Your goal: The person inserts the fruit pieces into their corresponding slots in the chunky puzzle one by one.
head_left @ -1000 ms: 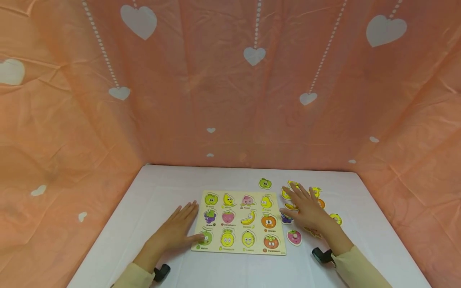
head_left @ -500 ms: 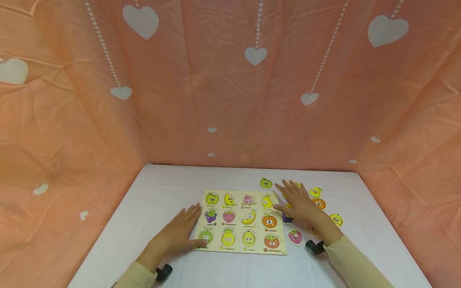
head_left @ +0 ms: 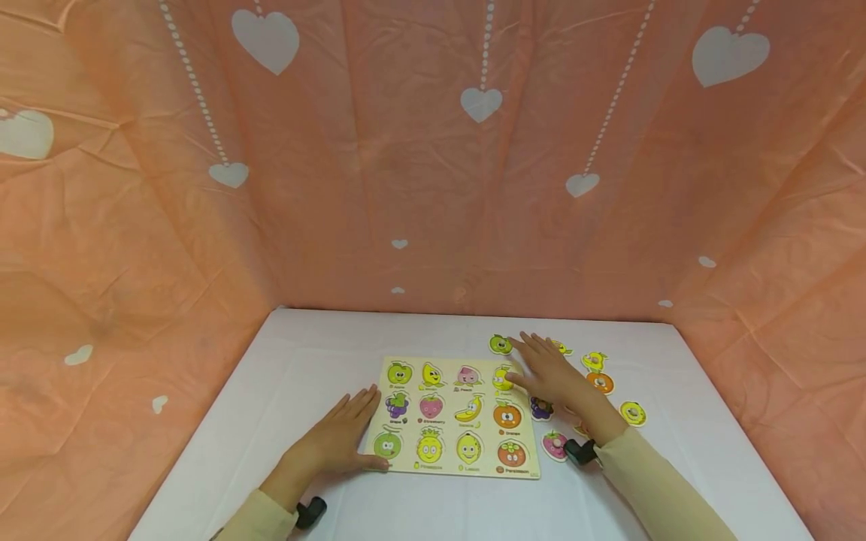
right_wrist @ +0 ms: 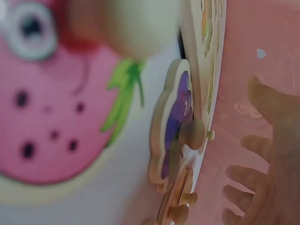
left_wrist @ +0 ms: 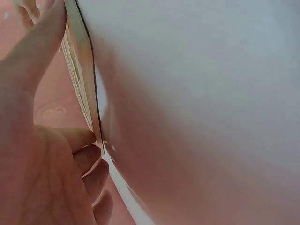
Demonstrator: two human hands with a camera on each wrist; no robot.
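Note:
A wooden fruit puzzle board (head_left: 449, 447) lies flat on the white table. My left hand (head_left: 331, 443) rests at its left edge, with the thumb by the near left corner. In the left wrist view, fingers (left_wrist: 96, 176) touch the board's edge. My right hand (head_left: 553, 376) hovers over the far right corner with fingers spread, holding nothing. Its fingertips are close to a green apple piece (head_left: 499, 344). Below that hand lie a grape piece (head_left: 541, 408) and a pink strawberry piece (head_left: 553, 443). The right wrist view shows knobs on these pieces; other pieces are partly hidden under the hand.
Right of the hand lie a yellow pear piece (head_left: 595, 361), an orange piece (head_left: 600, 382) and a round yellow piece (head_left: 633, 413). A peach-coloured curtain (head_left: 433, 225) with white hearts stands behind and beside the table (head_left: 325, 338).
My right hand has moved left and away from me, from above the loose pieces toward the green apple piece. The left thumb has slid down toward the board's near corner.

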